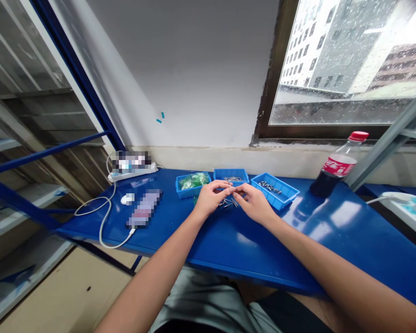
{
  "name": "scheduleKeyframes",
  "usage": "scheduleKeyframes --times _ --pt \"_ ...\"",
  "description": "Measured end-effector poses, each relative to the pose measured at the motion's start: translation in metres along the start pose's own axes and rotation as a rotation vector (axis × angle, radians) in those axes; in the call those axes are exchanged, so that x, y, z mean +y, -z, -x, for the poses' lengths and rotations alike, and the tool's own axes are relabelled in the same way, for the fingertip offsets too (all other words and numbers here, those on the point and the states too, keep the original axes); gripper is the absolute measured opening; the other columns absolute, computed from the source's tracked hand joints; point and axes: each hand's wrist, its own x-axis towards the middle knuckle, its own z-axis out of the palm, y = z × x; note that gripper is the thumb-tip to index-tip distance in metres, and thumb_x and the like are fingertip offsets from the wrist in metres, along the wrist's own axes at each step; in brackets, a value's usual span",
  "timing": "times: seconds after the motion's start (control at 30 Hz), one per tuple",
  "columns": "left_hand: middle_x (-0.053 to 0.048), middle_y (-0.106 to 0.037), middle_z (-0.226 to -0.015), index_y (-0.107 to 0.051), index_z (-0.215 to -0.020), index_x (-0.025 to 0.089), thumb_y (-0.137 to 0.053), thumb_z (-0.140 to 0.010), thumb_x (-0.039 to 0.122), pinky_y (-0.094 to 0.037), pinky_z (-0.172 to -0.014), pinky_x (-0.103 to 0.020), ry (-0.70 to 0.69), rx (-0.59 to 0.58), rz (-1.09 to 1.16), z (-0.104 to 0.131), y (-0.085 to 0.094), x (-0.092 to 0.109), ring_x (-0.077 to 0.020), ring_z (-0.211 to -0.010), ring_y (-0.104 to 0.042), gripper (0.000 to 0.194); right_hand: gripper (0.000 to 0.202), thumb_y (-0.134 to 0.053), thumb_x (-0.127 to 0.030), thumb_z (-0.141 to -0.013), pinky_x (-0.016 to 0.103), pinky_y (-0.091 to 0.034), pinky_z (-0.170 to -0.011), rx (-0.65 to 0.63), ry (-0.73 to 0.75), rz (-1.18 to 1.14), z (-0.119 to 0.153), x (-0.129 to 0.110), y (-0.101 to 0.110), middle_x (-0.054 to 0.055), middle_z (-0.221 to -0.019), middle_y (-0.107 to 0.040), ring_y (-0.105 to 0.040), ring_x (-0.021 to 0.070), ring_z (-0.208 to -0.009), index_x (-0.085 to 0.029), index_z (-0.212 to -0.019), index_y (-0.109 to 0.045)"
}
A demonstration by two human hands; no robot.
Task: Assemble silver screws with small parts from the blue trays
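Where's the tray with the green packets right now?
In the head view, the blue tray of green packets is left of centre on the blue table, just left of the middle tray and beyond the left hand.

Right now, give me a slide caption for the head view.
Left hand and right hand meet near loose metal pieces on a blue table, three blue trays beyond.

Daylight comes through the window [346, 55] at the right, nearly white in its top corner, and leaves pale glare on the glossy blue worktop [229, 252]. The wall [194, 69] sits in dull grey shade. Outer edges look stretched; square blocks mask the cabled oblong [144, 208]; small metal pieces [235, 202] look soft.
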Motion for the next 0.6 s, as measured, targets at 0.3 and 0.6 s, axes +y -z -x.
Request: scheduleKeyframes --times 0.3,0.6 --pt "-0.015 -0.074 -0.111 -0.069 -0.078 0.014 -0.088 -0.075 0.043 -0.06 -0.091 -0.037 0.021 0.053 0.006 -0.0011 0.0012 -0.0054 -0.024 -0.103 -0.073 0.035 0.025 -0.063 -0.044 -0.098 0.033 -0.056 -0.067 -0.026 -0.016 0.007 0.0002 0.0034 -0.0005 0.006 -0.095 -0.074 -0.069 0.0208 -0.081 -0.022 -0.101 -0.075" --pt "-0.012 -0.077 -0.122 -0.084 -0.104 0.019 -0.077 -0.089 0.044 -0.052 -0.112 -0.042 0.008 -0.075 -0.071 0.0003 0.0011 0.003 -0.0263 -0.12 -0.07 0.029 0.03 -0.059 -0.047 -0.1 0.033 -0.056 -0.064 -0.086 -0.019 -0.085 -0.0009 0.0055 0.0016 0.004 -0.09 -0.071 -0.064 0.0178 -0.067 -0.023 -0.104 -0.075"
